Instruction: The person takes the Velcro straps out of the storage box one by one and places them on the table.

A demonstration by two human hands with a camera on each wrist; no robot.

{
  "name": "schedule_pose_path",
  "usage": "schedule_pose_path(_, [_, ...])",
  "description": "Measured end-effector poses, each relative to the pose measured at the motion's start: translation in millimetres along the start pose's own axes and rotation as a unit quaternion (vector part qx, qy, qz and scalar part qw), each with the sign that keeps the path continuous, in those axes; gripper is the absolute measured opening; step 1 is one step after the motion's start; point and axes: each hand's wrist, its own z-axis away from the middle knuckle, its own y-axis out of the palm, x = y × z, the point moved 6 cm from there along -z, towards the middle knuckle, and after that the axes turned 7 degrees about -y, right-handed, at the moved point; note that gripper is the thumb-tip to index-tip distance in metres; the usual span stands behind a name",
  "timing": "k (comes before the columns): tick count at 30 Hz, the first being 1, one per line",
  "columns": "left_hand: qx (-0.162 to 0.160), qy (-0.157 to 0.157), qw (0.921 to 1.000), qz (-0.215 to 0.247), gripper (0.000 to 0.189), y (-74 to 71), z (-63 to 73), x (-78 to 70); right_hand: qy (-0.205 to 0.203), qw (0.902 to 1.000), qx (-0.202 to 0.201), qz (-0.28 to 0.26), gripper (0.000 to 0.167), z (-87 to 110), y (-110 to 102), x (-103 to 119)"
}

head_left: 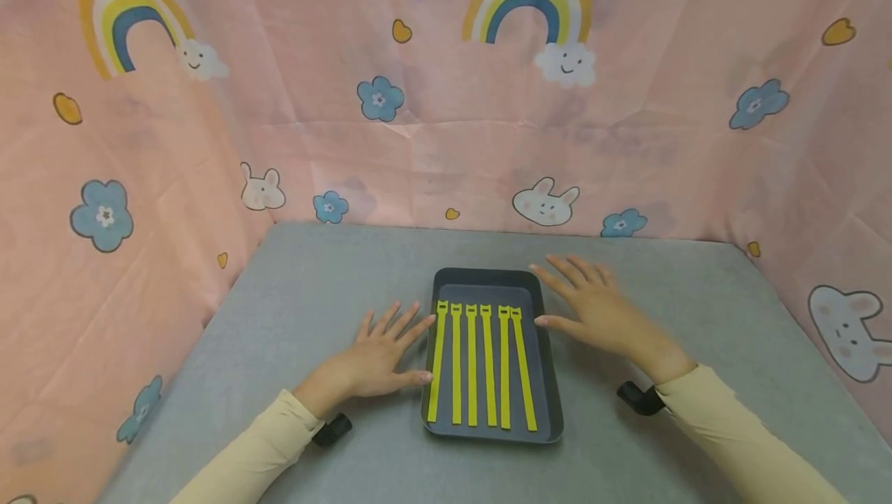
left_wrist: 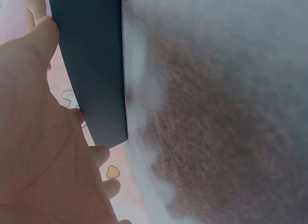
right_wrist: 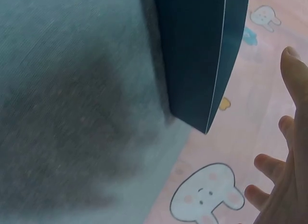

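A dark rectangular baking pan [head_left: 491,444] lies on the grey table, its long sides running away from me. Several yellow-green cable ties [head_left: 472,368] with slotted heads lie side by side in it, heads at the far end. My left hand [head_left: 376,361] is spread at the pan's left side, thumb and forefinger right at the rim; the left wrist view shows its palm beside the pan's outer wall [left_wrist: 94,70]. Over the table to the right of the pan, my right hand [head_left: 599,310] has its fingers spread. In the right wrist view a gap shows between those fingers and the pan wall [right_wrist: 190,60].
The grey table [head_left: 348,272] extends around the pan on all sides. A pink cloth [head_left: 446,125] printed with rainbows, rabbits and flowers hangs behind it and at both sides. A black wrist mount [head_left: 333,430] sticks out under the left sleeve, another black mount [head_left: 639,398] under the right.
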Motion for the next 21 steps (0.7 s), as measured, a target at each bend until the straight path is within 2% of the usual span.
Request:
schedule_pose_path(13, [0.012, 0.000, 0.9998, 0.016, 0.088, -0.7, 1.6, 0.7, -0.029, 0.9991, -0.017, -0.026, 0.082, -19.0, -2, 25])
schedule_pose_path(21, [0.020, -0.016, 0.9995, 0.018, 0.087, -1.7, 2.4, -0.4, -0.025, 0.9965, -0.034, -0.072, 0.081, -32.2, 1, 35])
